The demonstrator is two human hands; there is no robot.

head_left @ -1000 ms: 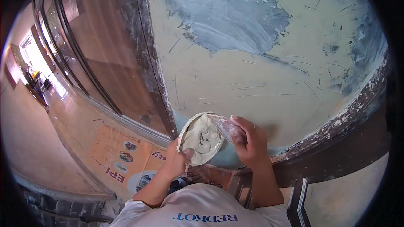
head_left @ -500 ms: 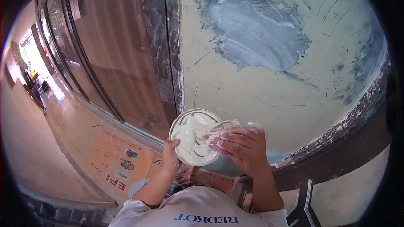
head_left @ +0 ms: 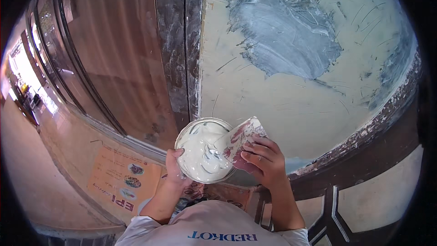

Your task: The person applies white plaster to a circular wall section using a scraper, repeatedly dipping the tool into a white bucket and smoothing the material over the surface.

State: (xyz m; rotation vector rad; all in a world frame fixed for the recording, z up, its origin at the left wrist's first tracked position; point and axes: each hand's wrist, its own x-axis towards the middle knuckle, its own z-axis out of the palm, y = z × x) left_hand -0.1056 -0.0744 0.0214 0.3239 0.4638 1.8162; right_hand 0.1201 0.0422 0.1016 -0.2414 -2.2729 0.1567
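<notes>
My left hand [head_left: 175, 166] grips the left side of a round tub [head_left: 181, 139], its thumb over the rim. Thick white filler paste [head_left: 200, 148] fills the tub, with swirls and a dark streak in its surface. In my right hand [head_left: 265, 158] is a flat, reddish spreader [head_left: 243, 139] smeared with white paste. Its lower left edge overlaps the right side of the tub and touches or nearly touches the paste. Beyond the tub stands a pale wall [head_left: 255, 93] with a smooth grey-white patch [head_left: 284, 38] of spread paste.
A dark post [head_left: 180, 54] borders the wall on the left, beside brown glass panels [head_left: 114, 50]. An orange printed sheet [head_left: 114, 175] lies on the floor at lower left. A dark, flaking frame edge [head_left: 355, 143] curves along the right, above dark metalwork [head_left: 334, 214].
The spreader has tilted more upright, showing more of its smeared face. The tub has shifted slightly left, and the view has turned a little, so the wall sits further right.
</notes>
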